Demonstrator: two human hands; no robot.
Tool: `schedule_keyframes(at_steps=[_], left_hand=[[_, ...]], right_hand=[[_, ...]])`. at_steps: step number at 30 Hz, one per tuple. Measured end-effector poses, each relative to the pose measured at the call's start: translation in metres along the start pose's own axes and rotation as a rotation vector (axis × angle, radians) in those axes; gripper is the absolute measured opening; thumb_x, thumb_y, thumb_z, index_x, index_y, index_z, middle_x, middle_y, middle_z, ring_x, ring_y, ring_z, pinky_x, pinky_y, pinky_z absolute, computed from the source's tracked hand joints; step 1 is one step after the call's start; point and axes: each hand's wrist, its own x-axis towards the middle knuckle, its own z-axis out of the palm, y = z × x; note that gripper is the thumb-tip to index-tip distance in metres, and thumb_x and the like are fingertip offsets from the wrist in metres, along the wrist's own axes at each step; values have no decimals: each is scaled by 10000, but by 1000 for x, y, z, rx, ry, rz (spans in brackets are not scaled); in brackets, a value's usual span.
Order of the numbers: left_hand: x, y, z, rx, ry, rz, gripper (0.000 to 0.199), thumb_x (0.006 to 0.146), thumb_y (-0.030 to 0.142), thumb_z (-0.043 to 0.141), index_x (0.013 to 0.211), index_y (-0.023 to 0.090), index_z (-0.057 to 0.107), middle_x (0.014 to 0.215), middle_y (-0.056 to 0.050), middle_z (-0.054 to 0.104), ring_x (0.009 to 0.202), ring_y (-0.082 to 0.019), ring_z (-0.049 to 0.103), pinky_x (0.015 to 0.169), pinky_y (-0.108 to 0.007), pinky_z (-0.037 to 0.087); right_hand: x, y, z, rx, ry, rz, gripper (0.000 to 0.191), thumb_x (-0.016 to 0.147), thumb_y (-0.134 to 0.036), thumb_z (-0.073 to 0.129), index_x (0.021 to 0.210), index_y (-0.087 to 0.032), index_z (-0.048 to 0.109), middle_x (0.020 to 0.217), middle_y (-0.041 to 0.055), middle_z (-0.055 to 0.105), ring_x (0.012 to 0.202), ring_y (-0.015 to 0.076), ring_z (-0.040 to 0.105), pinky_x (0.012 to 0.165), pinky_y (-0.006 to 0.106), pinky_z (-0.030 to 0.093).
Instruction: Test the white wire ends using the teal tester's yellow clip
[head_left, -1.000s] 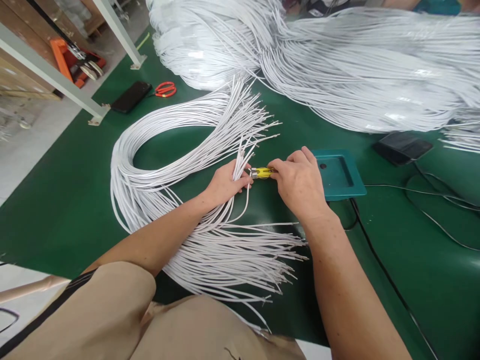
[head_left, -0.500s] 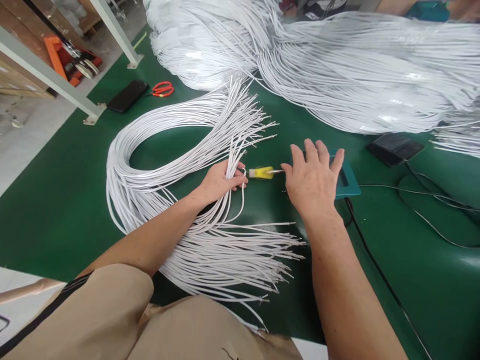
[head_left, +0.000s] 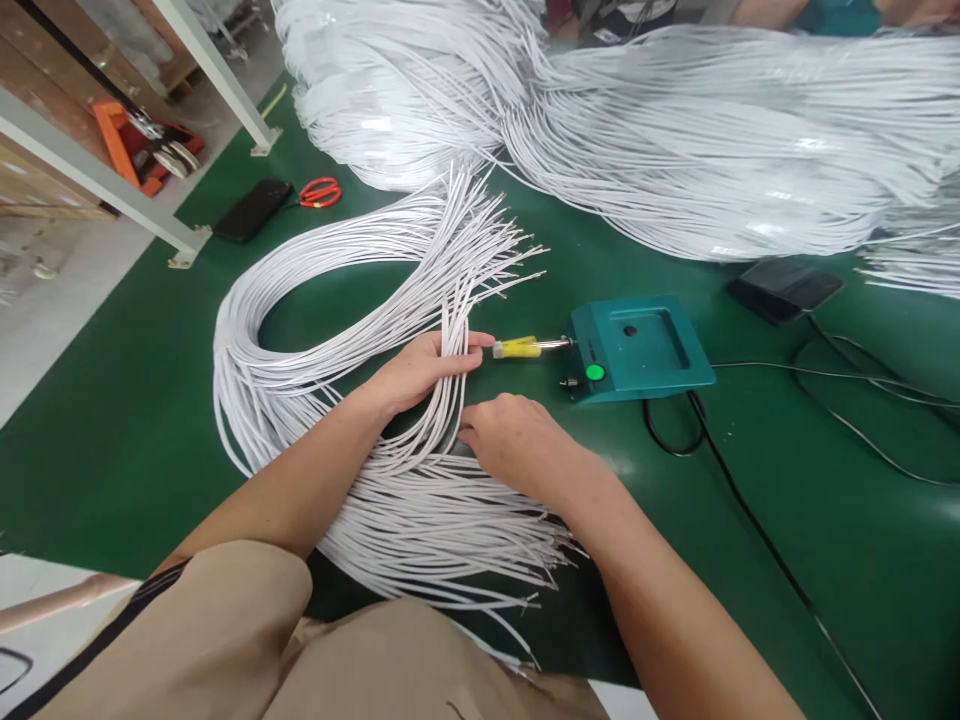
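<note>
Several white wires [head_left: 454, 335] pass upright through my left hand [head_left: 416, 375], its thumb and fingers closed around them. Just below and to the right, my right hand [head_left: 521, 440] is curled with its fingertips against the lower part of these strands. Whatever its fingers pinch is hidden. A yellow tip piece [head_left: 519, 347] on a metal shaft points at my left fingertips from a teal box [head_left: 645, 375] with a green button [head_left: 595, 373]. Under my forearms lies a large curved bundle of white wires [head_left: 247, 330], its ends fanned out to the right.
Big heaps of white wire [head_left: 697, 140] fill the back of the green table [head_left: 825, 430]. A black phone-like slab [head_left: 253, 210] and red-handled scissors [head_left: 320, 192] lie at left. A black pedal-like block [head_left: 786, 290] and black cables [head_left: 750, 540] are at right. Another person's arm shows at the top right.
My right hand has left the teal box and come down left to the wires, uncovering the box's top and button. The wire end that was at the yellow tip is no longer there.
</note>
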Motion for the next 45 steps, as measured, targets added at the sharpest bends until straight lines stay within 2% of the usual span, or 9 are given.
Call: schedule_keyframes(at_steps=[3, 6, 9, 13, 19, 26, 33, 39, 45], left_hand=[[0, -2, 0, 53, 1, 43, 492, 664, 322, 800, 1123, 190, 685, 880, -20, 669, 739, -104, 575, 786, -271, 456], [0, -4, 4, 118, 70, 113, 520, 613, 321, 827, 1083, 167, 665, 815, 0, 644, 724, -112, 575, 765, -277, 460], [-3, -4, 11, 210, 90, 143, 491, 554, 303, 856, 968, 155, 636, 786, 10, 633, 708, -114, 577, 729, -272, 467], [-8, -2, 20, 276, 53, 108, 414, 565, 331, 848, 844, 147, 605, 771, 0, 644, 671, -113, 586, 643, -251, 455], [-6, -3, 23, 36, 52, 166, 309, 657, 356, 791, 768, 144, 596, 816, -25, 670, 699, -106, 602, 600, -223, 443], [-8, -4, 25, 134, 181, 196, 314, 654, 341, 792, 718, 153, 549, 646, 39, 582, 577, -68, 523, 598, -224, 430], [-12, -1, 28, 126, 90, 256, 283, 714, 315, 744, 711, 154, 511, 814, -32, 688, 765, -133, 642, 773, -290, 498], [-11, -5, 29, 160, 58, 289, 252, 750, 316, 717, 759, 163, 517, 817, -36, 694, 760, -149, 659, 806, -325, 518], [-10, -8, 28, 196, 99, 278, 254, 736, 315, 731, 759, 161, 531, 803, -21, 688, 745, -134, 656, 757, -287, 514]], right_hand=[[1, 12, -12, 221, 38, 163, 270, 910, -257, 466, 739, -183, 663, 753, 79, 692, 670, 186, 614, 616, 295, 384], [7, 27, -19, 494, 343, 321, 219, 899, -265, 478, 793, -192, 655, 713, 28, 679, 635, 144, 585, 655, 283, 413], [12, 38, -17, 774, 526, 335, 179, 841, -333, 566, 923, -202, 656, 681, -16, 651, 560, 117, 531, 620, 275, 431], [15, 42, -13, 1014, 576, 284, 157, 764, -326, 634, 804, -175, 646, 674, -14, 636, 543, 99, 507, 577, 262, 434], [16, 37, -13, 1145, 536, 260, 160, 735, -319, 671, 724, -165, 631, 629, -22, 614, 509, 82, 478, 528, 243, 401], [18, 34, -12, 1188, 565, 249, 121, 727, -276, 657, 706, -157, 672, 584, -31, 591, 497, 77, 440, 515, 241, 366], [18, 36, -12, 1655, 366, 266, 163, 698, -225, 658, 580, -159, 566, 542, -38, 517, 471, 63, 403, 482, 231, 340], [17, 36, -13, 1638, 373, 235, 237, 792, -375, 646, 689, -162, 634, 489, -68, 379, 472, 80, 384, 463, 232, 327], [16, 41, -9, 1699, 284, 192, 366, 753, -430, 720, 575, -167, 538, 534, -60, 435, 489, 58, 369, 503, 225, 348]])
